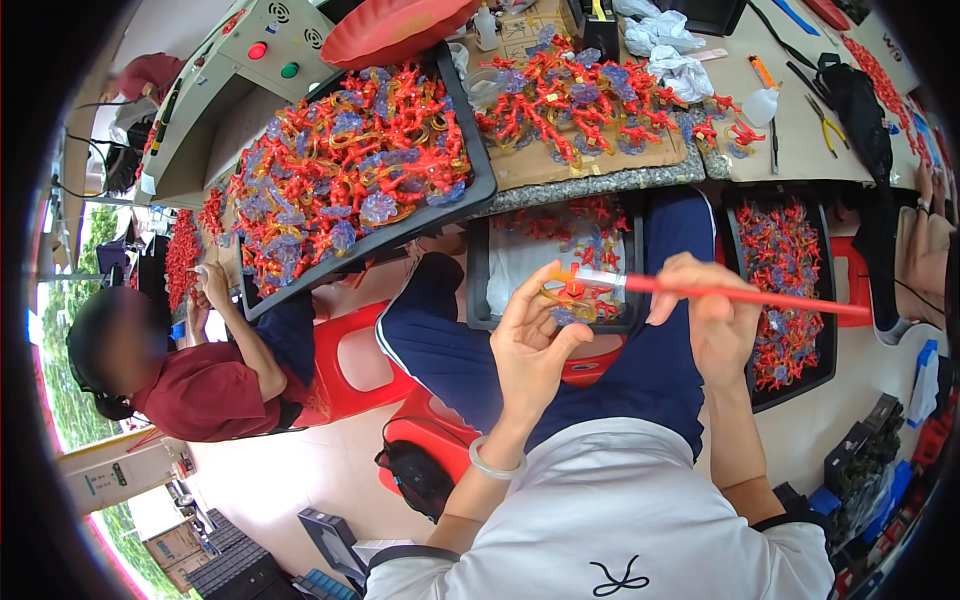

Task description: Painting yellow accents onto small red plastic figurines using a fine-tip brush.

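My right hand (708, 305) pinches a long paintbrush (770, 298) with a red handle and a pale ferrule. Its bristle end points left, at a small plastic piece (568, 313) in clear purple and amber with some red. The fingers of my left hand (532, 345) are closed around that piece, and the brush tip appears to touch it, though fingers hide part of the contact. Just beyond my hands, a black tray (480, 275) with a white liner sits above my lap and holds several similar red and purple pieces.
A large black tray (482, 150) heaped with red, amber and purple pieces stands at the far left. More pieces (585, 95) lie on cardboard on the table. Another filled tray (825, 350) is at my right. A co-worker (210, 390) sits at left. Pliers (828, 128) lie far right.
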### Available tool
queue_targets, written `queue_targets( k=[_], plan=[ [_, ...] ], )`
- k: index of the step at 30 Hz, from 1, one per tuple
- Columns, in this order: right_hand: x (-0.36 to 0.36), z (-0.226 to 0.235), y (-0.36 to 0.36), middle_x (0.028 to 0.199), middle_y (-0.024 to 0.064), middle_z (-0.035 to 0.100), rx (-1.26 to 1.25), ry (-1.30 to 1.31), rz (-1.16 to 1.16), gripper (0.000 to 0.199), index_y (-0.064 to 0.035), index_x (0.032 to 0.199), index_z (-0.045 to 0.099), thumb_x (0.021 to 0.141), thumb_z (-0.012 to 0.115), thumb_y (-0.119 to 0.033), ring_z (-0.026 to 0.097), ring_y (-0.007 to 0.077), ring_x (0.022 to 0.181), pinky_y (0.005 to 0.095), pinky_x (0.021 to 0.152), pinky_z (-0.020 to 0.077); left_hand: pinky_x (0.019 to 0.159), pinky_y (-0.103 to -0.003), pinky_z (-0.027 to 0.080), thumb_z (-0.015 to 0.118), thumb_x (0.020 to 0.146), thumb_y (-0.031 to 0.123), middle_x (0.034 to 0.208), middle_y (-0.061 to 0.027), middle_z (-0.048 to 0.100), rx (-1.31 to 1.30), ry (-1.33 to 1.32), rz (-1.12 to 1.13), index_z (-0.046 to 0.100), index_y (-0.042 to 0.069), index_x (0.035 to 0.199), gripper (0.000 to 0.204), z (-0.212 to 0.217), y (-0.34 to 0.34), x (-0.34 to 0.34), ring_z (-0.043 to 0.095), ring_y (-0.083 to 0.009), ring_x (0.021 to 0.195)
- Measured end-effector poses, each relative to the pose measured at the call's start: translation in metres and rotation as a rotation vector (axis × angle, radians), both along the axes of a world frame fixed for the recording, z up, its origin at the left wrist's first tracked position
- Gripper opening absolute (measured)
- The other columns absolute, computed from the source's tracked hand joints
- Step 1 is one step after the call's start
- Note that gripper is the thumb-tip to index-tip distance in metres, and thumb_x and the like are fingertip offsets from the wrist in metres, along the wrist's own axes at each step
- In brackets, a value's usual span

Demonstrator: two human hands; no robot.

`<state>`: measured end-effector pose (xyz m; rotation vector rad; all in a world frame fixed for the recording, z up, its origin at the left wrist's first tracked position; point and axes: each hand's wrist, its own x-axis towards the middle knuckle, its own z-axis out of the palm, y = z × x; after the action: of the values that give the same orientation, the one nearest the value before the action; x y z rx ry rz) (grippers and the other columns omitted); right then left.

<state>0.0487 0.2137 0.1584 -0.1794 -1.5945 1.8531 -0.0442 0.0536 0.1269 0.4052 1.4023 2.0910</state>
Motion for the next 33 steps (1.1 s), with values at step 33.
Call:
queue_targets(
  k=[33],
  plan=[
    [-0.106, 0.057, 0.039, 0.085, 0.008, 0.066, 0.405, -0.083, -0.138, 0.017, 0.0018, 0.099, 0.067, 0.093, 0.055, -0.009, 0.057, 0.0154, 0.067, 0.0274, 0.063, 0.0443, 0.087, -0.027, 0.049, 0.08, 0.072, -0.001, 0.111, -0.0094, 0.061, -0.251, 0.325, 0.144, 0.044, -0.003, 0.131, 0.069, 0.002, -0.019, -0.016, 0.061, -0.0162, 0.1]
  ],
)
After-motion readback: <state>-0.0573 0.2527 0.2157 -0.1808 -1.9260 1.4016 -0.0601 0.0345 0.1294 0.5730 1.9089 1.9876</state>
